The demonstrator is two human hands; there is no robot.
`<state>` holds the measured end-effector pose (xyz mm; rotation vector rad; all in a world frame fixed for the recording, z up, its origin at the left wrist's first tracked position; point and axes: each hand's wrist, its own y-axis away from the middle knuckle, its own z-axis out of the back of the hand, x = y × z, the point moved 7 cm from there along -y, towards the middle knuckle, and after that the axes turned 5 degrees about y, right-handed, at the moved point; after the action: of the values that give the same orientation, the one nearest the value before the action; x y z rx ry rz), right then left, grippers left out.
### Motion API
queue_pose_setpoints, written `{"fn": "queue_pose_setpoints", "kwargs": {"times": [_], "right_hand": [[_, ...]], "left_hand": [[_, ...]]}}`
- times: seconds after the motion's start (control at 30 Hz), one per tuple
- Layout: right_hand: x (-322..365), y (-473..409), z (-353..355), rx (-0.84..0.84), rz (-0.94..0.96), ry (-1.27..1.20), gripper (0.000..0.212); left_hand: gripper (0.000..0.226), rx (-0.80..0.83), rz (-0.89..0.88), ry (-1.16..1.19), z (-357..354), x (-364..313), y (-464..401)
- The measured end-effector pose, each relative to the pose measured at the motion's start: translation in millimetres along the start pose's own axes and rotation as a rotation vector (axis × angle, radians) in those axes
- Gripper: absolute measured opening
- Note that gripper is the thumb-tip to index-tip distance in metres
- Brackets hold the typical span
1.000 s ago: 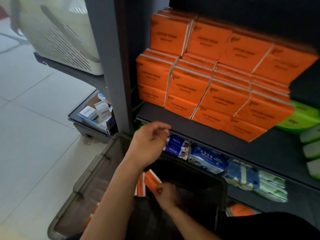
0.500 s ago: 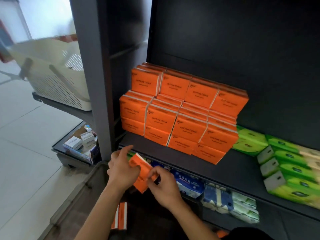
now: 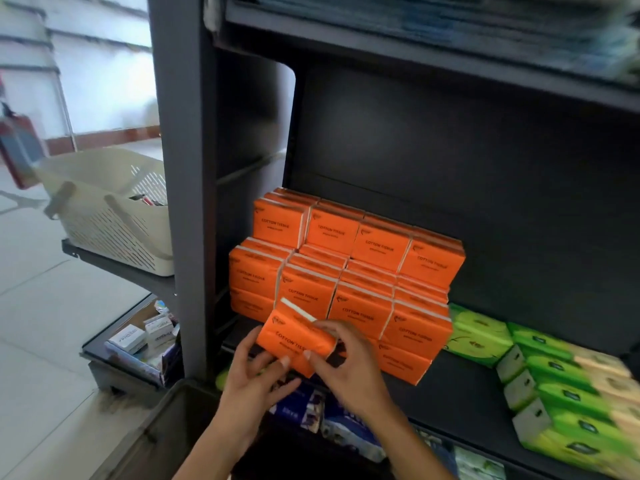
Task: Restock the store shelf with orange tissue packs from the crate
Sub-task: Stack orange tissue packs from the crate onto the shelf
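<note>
- Nearest the camera, the crate (image 3: 152,427) shows only its dark rim and left wall at the bottom edge, below the forearms; its contents cannot be seen from here.
- The left hand (image 3: 251,379) cups the held orange pack (image 3: 296,341) from below and on its left end, fingers curled against its underside.
- The right hand (image 3: 349,365) grips the same pack on its right end, thumb on the front face and fingers wrapped over the top edge.
- The pack sits tilted between both hands, printed face toward the camera, its white strip uppermost. It hovers just in front of the lower left of the stocked orange packs (image 3: 346,268), above the front lip of the shelf (image 3: 460,393).
- The step in hand looks like carrying one pack from crate to shelf: lifted and at shelf height, not yet set down.
- The next move likely calls for levelling the pack and sliding it onto an open spot, perhaps in the front row or on a lower stack, square to its neighbours so the pile stays even.
- A careless push could nudge the front row back or knock it askew.
- Further right on the same shelf lie green packs (image 3: 554,393), just beside the orange block.
- Beyond the upright, a beige basket (image 3: 114,216) rests on a side ledge.
</note>
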<state>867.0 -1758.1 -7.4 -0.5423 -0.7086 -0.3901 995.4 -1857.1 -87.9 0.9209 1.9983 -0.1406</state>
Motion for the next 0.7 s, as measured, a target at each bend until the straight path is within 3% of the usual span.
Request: {"fn": "queue_pose_setpoints", "kwargs": {"times": [0.13, 0.2, 0.27, 0.43, 0.6, 0.7], "right_hand": [[22, -32, 38, -0.162, 0.146, 0.052, 0.032], [31, -56, 55, -0.218, 0.183, 0.082, 0.033], [35, -84, 69, -0.255, 0.219, 0.131, 0.035], [29, -154, 86, -0.275, 0.23, 0.315, 0.041], [8, -191, 75, -0.157, 0.186, 0.391, 0.041], [-5, -199, 63, -0.098, 0.17, 0.438, 0.041]], "left_hand": [[0.09, 0.081, -0.032, 0.094, -7, -14, 3], [0.112, 0.101, -0.017, 0.076, -8, -16, 5], [0.12, 0.093, -0.006, 0.042, -7, -16, 4], [0.12, 0.1, 0.016, 0.004, -8, -12, -1], [0.116, 0.098, -0.008, 0.022, -8, -15, -1], [0.093, 0.081, -0.038, 0.026, -5, -18, -3]]}}
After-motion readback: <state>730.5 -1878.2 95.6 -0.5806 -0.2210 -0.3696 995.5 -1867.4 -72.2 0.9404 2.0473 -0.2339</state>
